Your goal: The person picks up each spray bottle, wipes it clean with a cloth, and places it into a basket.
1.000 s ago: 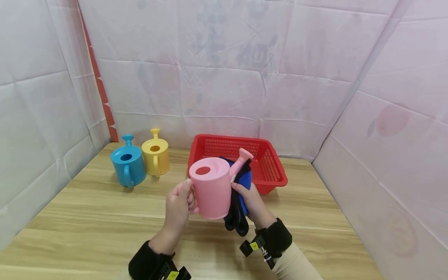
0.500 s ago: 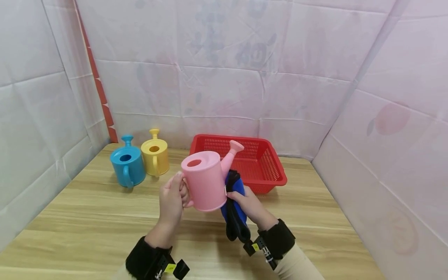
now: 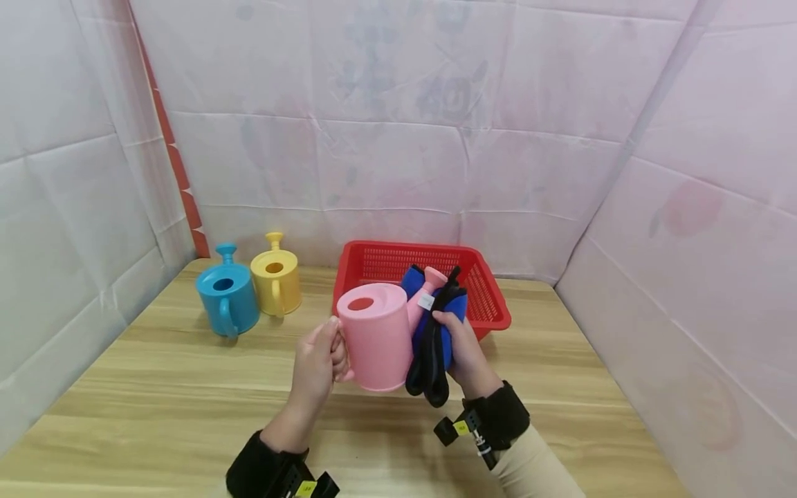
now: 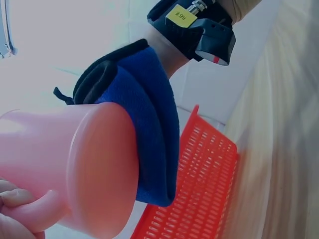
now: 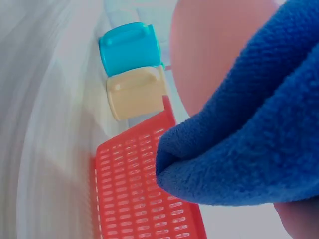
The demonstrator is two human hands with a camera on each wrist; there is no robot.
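Note:
A pink watering can is held upright above the table by my left hand, whose fingers curl round its handle. My right hand grips a folded blue cloth with black trim and a white tag against the can's spout side. The pink spout pokes up between folds of the cloth. In the left wrist view the blue cloth covers part of the can's side near its base. Most of the right hand is hidden behind the cloth in the right wrist view.
A red plastic basket with perforated sides stands behind the hands. At the left back of the wooden table a blue watering can and a yellow watering can stand side by side. White sheeting walls the table.
The pink watering can rose to the left, then came back down to the right. The cloth dipped along its side, then moved up beside the spout. Both hands keep their hold.

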